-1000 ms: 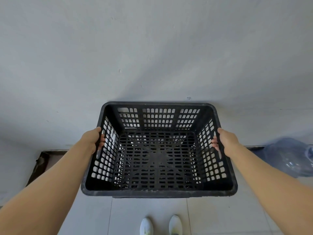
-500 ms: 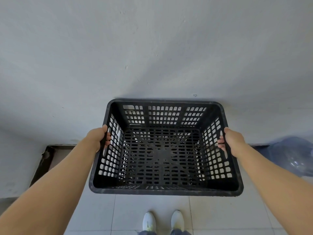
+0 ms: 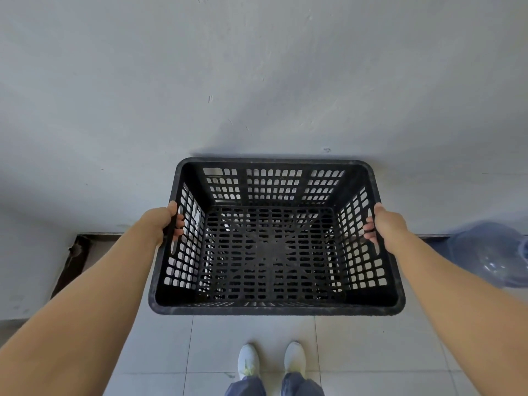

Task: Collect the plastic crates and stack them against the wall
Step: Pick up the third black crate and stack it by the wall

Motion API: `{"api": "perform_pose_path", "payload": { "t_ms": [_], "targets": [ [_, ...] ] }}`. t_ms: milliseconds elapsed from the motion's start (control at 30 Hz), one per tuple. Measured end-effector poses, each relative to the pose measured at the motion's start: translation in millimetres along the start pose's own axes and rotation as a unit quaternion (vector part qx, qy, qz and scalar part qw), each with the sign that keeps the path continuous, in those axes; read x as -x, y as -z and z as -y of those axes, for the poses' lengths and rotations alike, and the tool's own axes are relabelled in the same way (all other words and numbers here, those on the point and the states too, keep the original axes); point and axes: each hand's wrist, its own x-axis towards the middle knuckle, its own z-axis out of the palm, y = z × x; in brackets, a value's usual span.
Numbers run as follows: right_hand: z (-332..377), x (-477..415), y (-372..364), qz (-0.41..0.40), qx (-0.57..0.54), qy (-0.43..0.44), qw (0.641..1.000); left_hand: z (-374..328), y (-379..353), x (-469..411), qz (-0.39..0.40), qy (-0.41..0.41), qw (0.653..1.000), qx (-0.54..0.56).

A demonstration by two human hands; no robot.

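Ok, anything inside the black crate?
The black crate holds nothing; only fingertips of the left hand and right hand poke in through its side handles. Whatever lies under its base is obscured.

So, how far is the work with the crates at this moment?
Done: no finished stack shows along the wall. In hand: one empty black crate, gripped at both sides by the left hand and right hand, its far rim close to the wall. Left: probably set it down there and fetch more crates; no other is plainly in view, and whether one lies beneath it I cannot tell.
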Motion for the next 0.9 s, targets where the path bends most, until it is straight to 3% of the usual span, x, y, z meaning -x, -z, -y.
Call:
{"api": "perform_pose_path", "payload": {
  "t_ms": [367,467,667,900],
  "targets": [
    [-12,-1,8,0.006,0.018,0.035,0.999,10,-11,-2,-0.065,-0.049,0.997,-0.004],
    [-15,5,10,-0.031,0.089,0.076,0.993,11,-11,9,-0.111,-0.090,0.989,-0.039],
    [-15,39,13,-0.068,0.250,0.194,0.946,14,-22,66,-0.203,-0.173,0.951,-0.157],
    [14,98,25,0.013,0.298,0.354,0.886,-7,-49,156,-0.051,-0.340,0.908,-0.241]
  ]
}}
